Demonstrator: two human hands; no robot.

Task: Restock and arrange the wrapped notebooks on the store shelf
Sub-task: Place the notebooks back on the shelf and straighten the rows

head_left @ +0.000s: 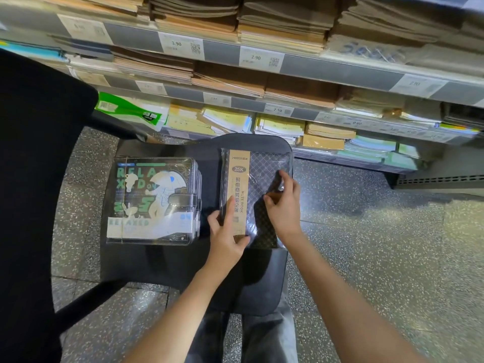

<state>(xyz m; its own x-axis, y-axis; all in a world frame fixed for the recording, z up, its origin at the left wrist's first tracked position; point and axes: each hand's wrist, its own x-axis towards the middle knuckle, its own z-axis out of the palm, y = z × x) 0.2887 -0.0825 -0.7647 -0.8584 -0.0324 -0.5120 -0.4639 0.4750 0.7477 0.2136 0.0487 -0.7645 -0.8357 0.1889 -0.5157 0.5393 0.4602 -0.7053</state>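
Both hands reach forward: left hand (226, 233) gripping, right hand (283, 205) pinching

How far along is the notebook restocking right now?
Nothing looks shelved yet. In hand: the left hand and right hand hold the dark wrapped notebook on the black chair seat. Left: that one plus the stack of illustrated notebooks beside it must go onto the shelves.

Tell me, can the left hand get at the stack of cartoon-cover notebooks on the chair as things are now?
Probably yes. The left hand grips the lower left edge of the dark notebook; the cartoon stack lies just to its left on the chair seat, with only bare seat between. It must release its grip first.
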